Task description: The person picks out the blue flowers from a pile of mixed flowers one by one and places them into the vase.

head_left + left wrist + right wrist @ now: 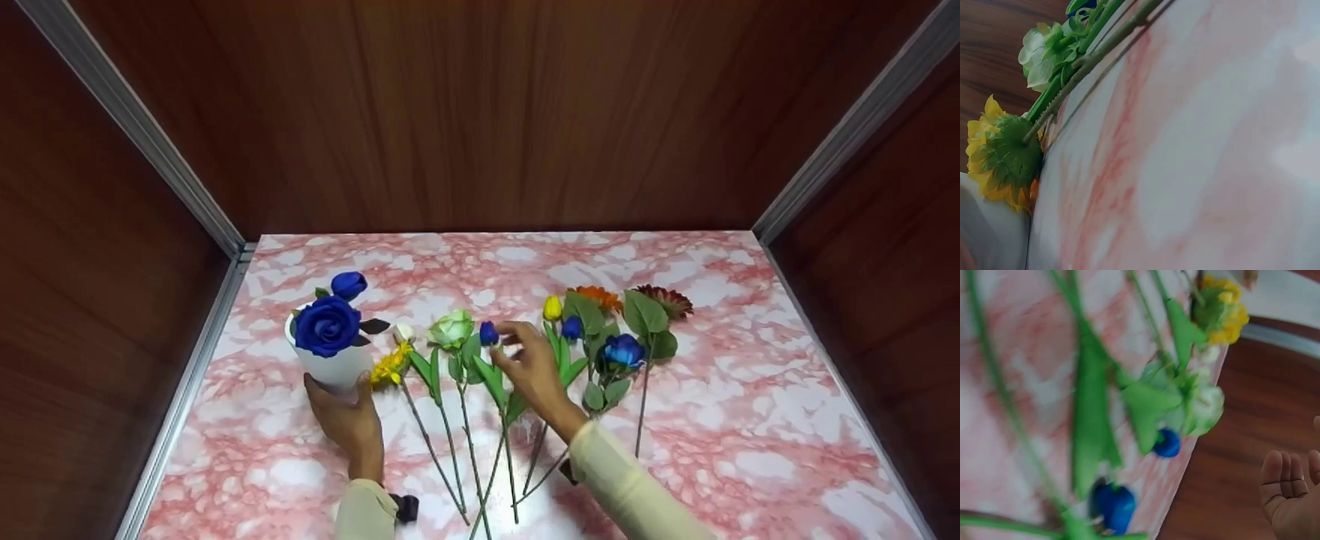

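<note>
The left hand [349, 424] grips the white vase [334, 373]; the right hand [534, 371], nearer the blue tulip [489, 333], curves loosely, apparently holding nothing; the tulip's head lies just left of its fingertips, stem running back between both wrists

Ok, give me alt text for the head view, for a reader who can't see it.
A person's left hand grips a white vase holding blue flowers, while the right hand hovers close to a blue tulip in a row of loose flowers. These lie on a pink-and-white marbled table between brown wooden walls.
</note>
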The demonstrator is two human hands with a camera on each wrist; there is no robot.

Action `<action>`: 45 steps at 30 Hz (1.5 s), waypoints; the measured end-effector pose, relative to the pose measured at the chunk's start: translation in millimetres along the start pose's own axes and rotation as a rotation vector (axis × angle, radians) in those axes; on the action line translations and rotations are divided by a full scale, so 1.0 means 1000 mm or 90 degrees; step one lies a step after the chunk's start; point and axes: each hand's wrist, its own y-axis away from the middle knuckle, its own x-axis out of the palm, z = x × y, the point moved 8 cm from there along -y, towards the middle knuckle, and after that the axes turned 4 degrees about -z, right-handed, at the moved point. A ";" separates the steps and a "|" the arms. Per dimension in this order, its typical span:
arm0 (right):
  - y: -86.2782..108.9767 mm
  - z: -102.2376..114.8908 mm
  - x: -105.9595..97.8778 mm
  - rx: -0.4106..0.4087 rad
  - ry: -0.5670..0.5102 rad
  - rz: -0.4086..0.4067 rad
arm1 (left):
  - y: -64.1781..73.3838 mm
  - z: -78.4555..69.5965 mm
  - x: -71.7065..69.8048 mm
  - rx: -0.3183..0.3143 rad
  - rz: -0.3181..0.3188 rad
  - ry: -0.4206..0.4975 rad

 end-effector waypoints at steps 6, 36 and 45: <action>0.019 -0.019 -0.033 0.037 0.021 -0.057 | 0.025 -0.009 -0.011 0.005 -0.085 -0.045; 0.091 -0.097 -0.152 0.292 0.085 -0.289 | 0.193 -0.100 0.077 0.347 0.285 0.006; 0.099 -0.123 -0.149 0.375 0.216 -0.218 | 0.244 -0.105 0.091 0.496 0.447 -0.049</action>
